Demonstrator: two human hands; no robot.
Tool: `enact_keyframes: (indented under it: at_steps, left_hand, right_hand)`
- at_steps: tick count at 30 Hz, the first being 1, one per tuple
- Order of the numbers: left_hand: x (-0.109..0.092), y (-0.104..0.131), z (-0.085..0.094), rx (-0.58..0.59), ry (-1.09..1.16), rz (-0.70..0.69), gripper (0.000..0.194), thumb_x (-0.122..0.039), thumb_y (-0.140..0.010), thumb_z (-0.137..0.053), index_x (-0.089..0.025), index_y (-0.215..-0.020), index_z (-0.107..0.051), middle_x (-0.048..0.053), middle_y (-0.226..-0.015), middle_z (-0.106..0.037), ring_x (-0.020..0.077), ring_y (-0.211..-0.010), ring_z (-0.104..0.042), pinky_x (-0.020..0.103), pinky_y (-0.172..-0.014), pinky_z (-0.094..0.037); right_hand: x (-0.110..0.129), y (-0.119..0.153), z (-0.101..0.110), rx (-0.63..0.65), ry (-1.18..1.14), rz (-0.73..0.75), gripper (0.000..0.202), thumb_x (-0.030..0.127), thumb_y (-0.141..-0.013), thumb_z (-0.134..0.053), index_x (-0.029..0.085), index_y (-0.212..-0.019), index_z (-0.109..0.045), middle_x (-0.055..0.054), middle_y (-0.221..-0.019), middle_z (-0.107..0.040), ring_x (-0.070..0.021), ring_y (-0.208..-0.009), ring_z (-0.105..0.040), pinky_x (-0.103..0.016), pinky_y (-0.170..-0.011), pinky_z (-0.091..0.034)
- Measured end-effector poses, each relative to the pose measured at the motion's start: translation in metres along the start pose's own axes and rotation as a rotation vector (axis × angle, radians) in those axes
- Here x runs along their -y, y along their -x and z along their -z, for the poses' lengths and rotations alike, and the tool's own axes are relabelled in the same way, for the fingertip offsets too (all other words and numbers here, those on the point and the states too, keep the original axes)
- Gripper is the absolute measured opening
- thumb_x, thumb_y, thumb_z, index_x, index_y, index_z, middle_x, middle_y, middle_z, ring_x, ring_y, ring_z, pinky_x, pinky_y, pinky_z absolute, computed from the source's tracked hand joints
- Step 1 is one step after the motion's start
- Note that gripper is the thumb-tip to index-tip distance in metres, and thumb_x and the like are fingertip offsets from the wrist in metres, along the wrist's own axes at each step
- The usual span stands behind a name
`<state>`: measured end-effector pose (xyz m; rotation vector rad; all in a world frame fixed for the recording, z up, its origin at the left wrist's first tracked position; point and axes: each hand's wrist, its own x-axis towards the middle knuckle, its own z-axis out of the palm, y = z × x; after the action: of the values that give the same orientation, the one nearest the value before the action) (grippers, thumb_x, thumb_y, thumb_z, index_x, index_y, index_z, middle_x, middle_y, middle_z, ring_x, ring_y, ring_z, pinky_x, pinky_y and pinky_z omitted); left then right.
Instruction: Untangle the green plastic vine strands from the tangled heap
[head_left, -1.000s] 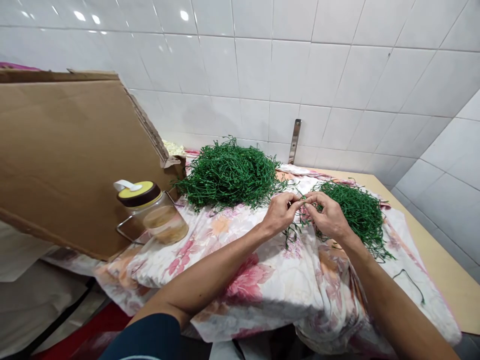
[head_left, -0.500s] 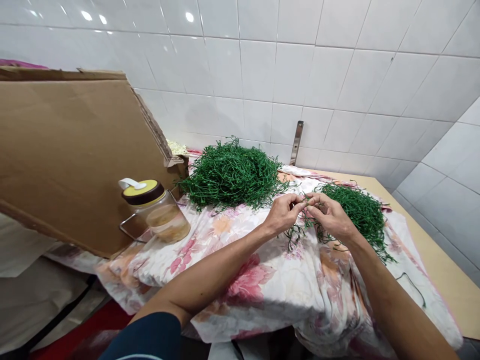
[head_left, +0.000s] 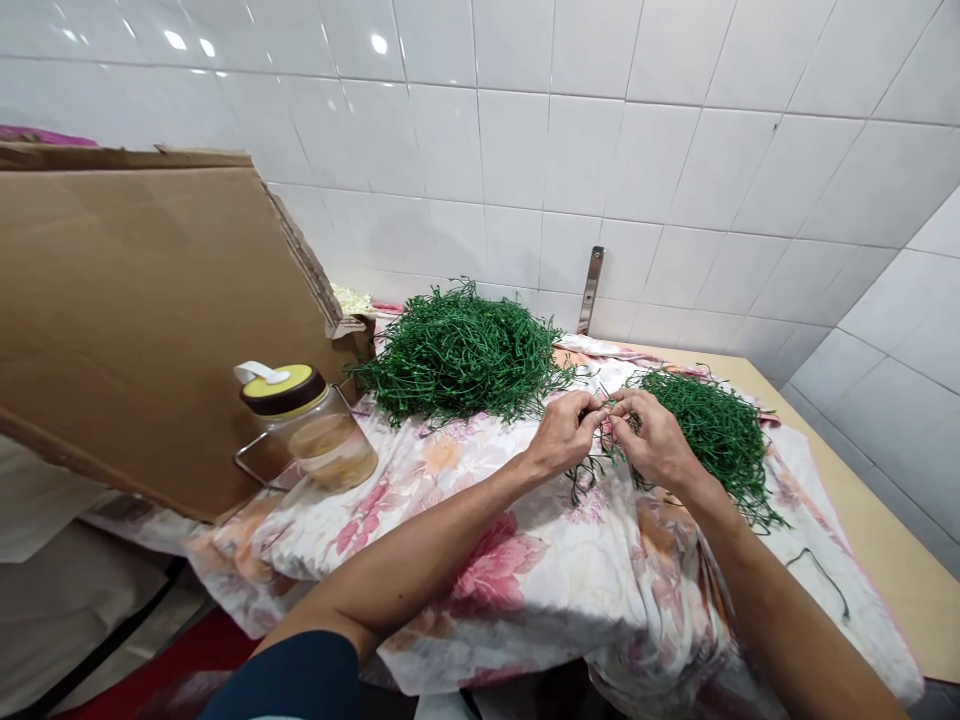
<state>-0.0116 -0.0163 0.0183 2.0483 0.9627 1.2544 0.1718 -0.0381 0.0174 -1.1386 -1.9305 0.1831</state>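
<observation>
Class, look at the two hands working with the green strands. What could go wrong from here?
The thin green strands between and below the left hand and right hand might snag or tangle. The smaller green pile lies close beside the right hand, so a sweep could scatter it. The jar stands on rumpled cloth; a tug might tip it.

The short sleeve is dark blue; left hand and right hand are bare.

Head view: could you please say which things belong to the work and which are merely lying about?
Likely in the work: green strands at left hand and right hand, larger green pile, smaller green pile.
Seemingly just lying about: lidded jar, cardboard.
</observation>
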Motion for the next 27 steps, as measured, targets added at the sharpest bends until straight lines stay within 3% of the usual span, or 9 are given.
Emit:
enact_keyframes:
  at_steps: [4, 8, 11, 14, 19, 24, 27]
  left_hand:
    - [-0.001, -0.001, -0.001, 0.01, -0.027, 0.035, 0.02, -0.025, -0.09, -0.059, -0.017, -0.071, -0.057, -0.002, -0.067, -0.053, 0.0123, -0.065, -0.047, 0.026, -0.065, -0.035]
    - [0.0, 0.0, -0.002, 0.021, -0.068, 0.049, 0.02, -0.021, -0.087, -0.059, -0.017, -0.068, -0.053, -0.002, -0.065, -0.052, 0.0126, -0.064, -0.046, 0.027, -0.064, -0.034]
    - [0.0, 0.001, -0.003, 0.019, -0.086, 0.05, 0.018, -0.018, -0.085, -0.058, -0.018, -0.068, -0.054, -0.002, -0.065, -0.052, 0.0128, -0.063, -0.046, 0.027, -0.064, -0.033]
    - [-0.003, 0.003, -0.004, 0.013, -0.06, 0.03, 0.014, -0.018, -0.084, -0.059, -0.017, -0.07, -0.057, -0.001, -0.067, -0.055, 0.0126, -0.064, -0.047, 0.027, -0.065, -0.034]
    - [0.005, -0.003, -0.004, 0.006, 0.177, 0.216, 0.027, -0.038, -0.084, -0.065, -0.015, -0.069, -0.064, -0.001, -0.065, -0.057, 0.0114, -0.062, -0.047, 0.026, -0.061, -0.035]
    - [0.018, -0.01, -0.003, -0.005, 0.356, 0.367, 0.04, -0.052, -0.077, -0.07, -0.015, -0.064, -0.06, -0.004, -0.056, -0.049, 0.0082, -0.052, -0.039, 0.024, -0.053, -0.03]
    - [0.02, -0.011, -0.003, -0.018, 0.364, 0.392, 0.04, -0.052, -0.074, -0.073, -0.015, -0.065, -0.06, -0.004, -0.057, -0.051, 0.0073, -0.05, -0.039, 0.023, -0.049, -0.028]
  right_hand:
    - [0.003, 0.002, -0.002, -0.019, 0.227, 0.11, 0.006, 0.018, -0.089, -0.057, 0.02, -0.093, -0.062, -0.014, -0.119, -0.067, -0.0299, -0.123, -0.055, -0.05, -0.107, -0.042]
    - [0.01, 0.003, -0.009, -0.034, 0.379, 0.121, 0.006, 0.018, -0.091, -0.057, 0.02, -0.094, -0.062, -0.013, -0.114, -0.068, -0.0325, -0.128, -0.05, -0.051, -0.108, -0.038]
    - [0.005, 0.0, -0.009, -0.071, 0.407, 0.064, 0.008, 0.019, -0.092, -0.054, 0.021, -0.089, -0.061, -0.013, -0.106, -0.069, -0.0312, -0.118, -0.056, -0.048, -0.102, -0.043]
    - [-0.01, -0.003, 0.006, -0.21, 0.416, -0.048, 0.013, 0.017, -0.091, -0.051, 0.021, -0.082, -0.06, -0.012, -0.093, -0.069, -0.0281, -0.098, -0.061, -0.045, -0.092, -0.049]
    - [-0.02, -0.007, 0.037, -0.534, 0.205, -0.155, 0.016, 0.034, -0.091, -0.06, 0.02, -0.09, -0.067, -0.008, -0.093, -0.071, -0.0226, -0.086, -0.067, -0.038, -0.082, -0.055]
    - [-0.003, -0.008, 0.044, -0.594, -0.195, -0.174, 0.025, 0.043, -0.09, -0.066, 0.019, -0.094, -0.066, -0.009, -0.1, -0.073, -0.021, -0.091, -0.071, -0.037, -0.084, -0.057]
    - [0.005, -0.008, 0.048, -0.619, -0.247, -0.19, 0.026, 0.044, -0.091, -0.066, 0.018, -0.094, -0.065, -0.005, -0.083, -0.071, -0.0177, -0.073, -0.069, -0.033, -0.072, -0.057]
